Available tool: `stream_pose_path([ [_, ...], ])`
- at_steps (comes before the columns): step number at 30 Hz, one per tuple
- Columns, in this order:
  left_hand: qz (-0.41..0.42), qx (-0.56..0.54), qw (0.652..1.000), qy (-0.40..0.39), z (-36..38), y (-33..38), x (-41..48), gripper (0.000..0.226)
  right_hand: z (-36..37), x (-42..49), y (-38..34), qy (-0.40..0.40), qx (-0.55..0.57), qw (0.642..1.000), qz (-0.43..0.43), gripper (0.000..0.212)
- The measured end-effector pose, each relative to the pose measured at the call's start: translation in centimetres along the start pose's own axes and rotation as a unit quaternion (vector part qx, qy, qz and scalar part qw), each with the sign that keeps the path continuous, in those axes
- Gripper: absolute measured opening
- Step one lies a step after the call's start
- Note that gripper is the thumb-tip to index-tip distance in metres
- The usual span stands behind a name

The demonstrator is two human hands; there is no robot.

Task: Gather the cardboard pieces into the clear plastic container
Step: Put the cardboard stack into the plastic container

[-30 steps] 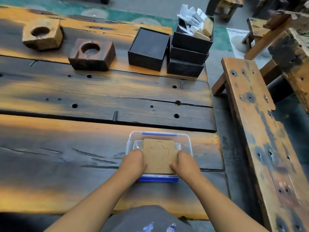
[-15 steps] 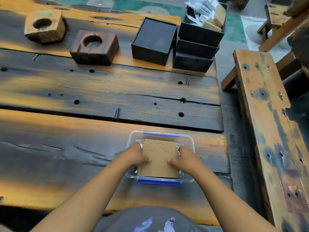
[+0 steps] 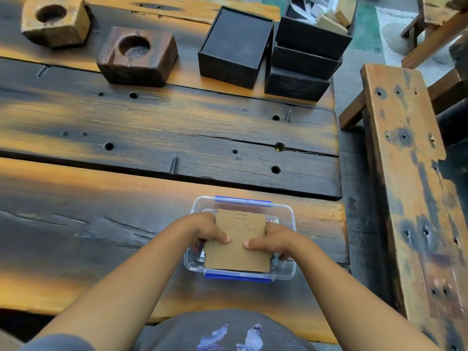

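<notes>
- Head view: brown cardboard pieces (image 3: 238,245), stacked flat with a curved cut line on top, sit in the clear plastic container (image 3: 288,254) at 6 o'clock on the desk (image 3: 101,224).
- Left hand (image 3: 206,233) and right hand (image 3: 272,240) pinch the stack's side edges, thumbs on top.
- Blue clips mark the container's near and far rims.
- Open desk room lies toward 9 o'clock; the desk's edge is near at 3 o'clock.
- Black boxes (image 3: 235,44) stand well apart at 12 o'clock.

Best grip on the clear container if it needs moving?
Probably the two short side walls of the clear container, coming from left and right: blue latches occupy the near and far rims, and the cardboard stack with both hands covers the top.
</notes>
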State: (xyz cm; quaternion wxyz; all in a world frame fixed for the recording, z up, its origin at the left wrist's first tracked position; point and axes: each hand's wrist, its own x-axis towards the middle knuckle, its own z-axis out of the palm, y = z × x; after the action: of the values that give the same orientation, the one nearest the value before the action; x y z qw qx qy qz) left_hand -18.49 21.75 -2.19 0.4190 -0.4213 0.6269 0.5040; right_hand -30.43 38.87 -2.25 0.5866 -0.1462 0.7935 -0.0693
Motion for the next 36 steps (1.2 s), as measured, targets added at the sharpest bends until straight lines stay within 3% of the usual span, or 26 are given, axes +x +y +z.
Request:
stream_pose_path([
  [6, -0.003, 0.047, 0.998, -0.036, -0.1, 0.2, 0.2, 0.072, -0.4, 0.2, 0.4, -0.023, -0.013, 1.0, 0.002, 0.083],
  [11, 0.03, 0.058, 0.998, -0.025, 0.1, -0.3, 0.6, 0.074, -0.8, 0.2, 1.2, -0.023, 0.055, 0.998, -0.029, 0.069],
  [18, 0.059, 0.044, 0.997, -0.022, 0.3, -0.8, 0.5, 0.072, -0.9, 0.2, 1.5, -0.021, 0.05, 0.997, -0.062, 0.067],
  [21, 0.043, 0.084, 0.995, -0.006, 0.5, -0.4, 0.6, 0.075, -0.7, 0.4, 1.1, -0.017, 0.029, 0.998, -0.052, 0.071],
  [25, 0.022, 0.068, 0.997, -0.039, 0.2, 0.0, 0.5, 0.078, -0.6, 0.7, 1.0, -0.027, 0.019, 0.998, -0.049, 0.073],
  [31, 0.072, 0.044, 0.993, -0.078, -1.0, -1.0, 0.4, 0.066, -0.9, 0.7, 1.6, -0.018, -0.014, 0.998, -0.065, 0.081],
  [36, 0.084, 0.111, 0.989, -0.047, -0.5, -1.1, 0.6, 0.07, -0.5, 0.7, 1.5, 0.006, -0.073, 0.996, -0.058, 0.099],
])
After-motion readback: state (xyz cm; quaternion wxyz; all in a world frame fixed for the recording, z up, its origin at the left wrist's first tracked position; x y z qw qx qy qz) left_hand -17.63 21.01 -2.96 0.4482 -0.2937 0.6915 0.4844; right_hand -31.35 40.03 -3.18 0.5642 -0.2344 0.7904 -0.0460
